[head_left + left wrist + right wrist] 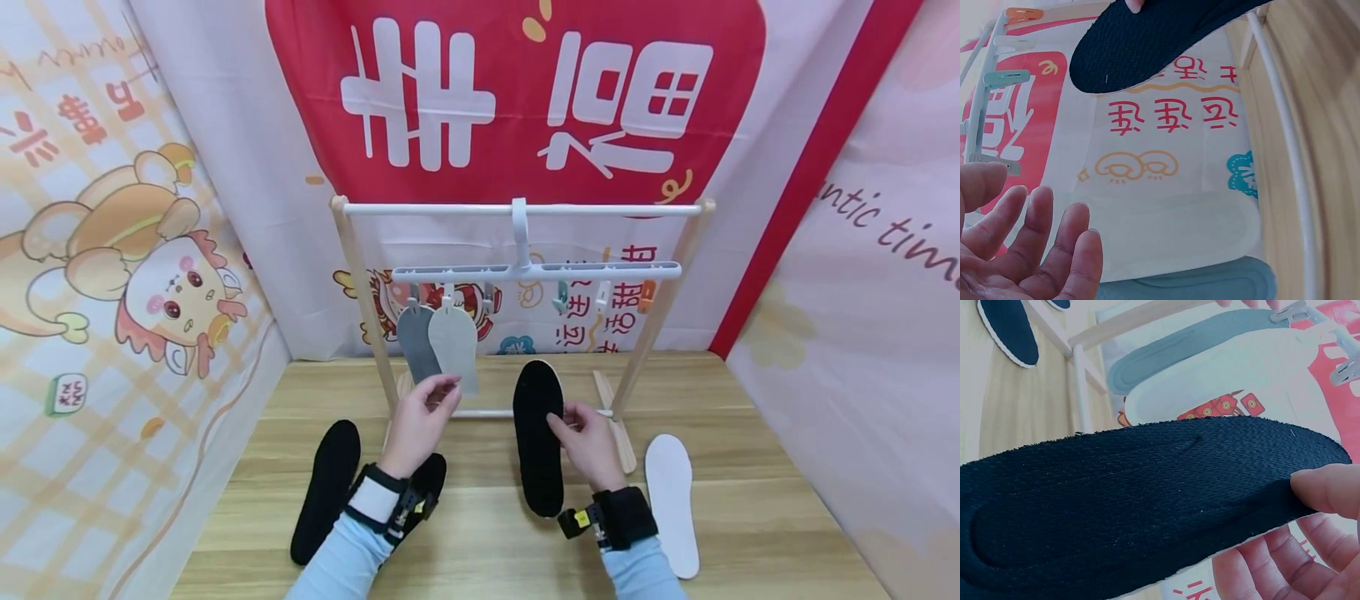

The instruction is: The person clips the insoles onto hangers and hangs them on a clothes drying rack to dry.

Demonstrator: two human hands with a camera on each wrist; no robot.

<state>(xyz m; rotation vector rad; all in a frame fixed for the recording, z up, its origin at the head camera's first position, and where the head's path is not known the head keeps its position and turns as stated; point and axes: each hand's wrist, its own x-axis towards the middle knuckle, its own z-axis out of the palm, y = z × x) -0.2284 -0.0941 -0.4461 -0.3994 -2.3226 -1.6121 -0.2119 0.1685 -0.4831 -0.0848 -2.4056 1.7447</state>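
Hanger point(570, 272) on rack point(442, 210); 2 hung insoles point(453, 337) at hanger's left; insole point(671, 504) on table point(487, 542), right

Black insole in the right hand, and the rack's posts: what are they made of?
The black insole seems matte woven fabric on top: fine texture and fuzzy edge show. The rack's posts look like smooth pale wood, from their tan colour, though that's less certain.

A wood-grain desk point(487, 521) spans 6 o'clock, enclosed by brightly printed walls: a red panel point(517, 125) bearing white characters at 12, a cartoon animal point(180, 287) at 9, a red stripe point(808, 175) at 2, dark lettering point(892, 225) at 3.
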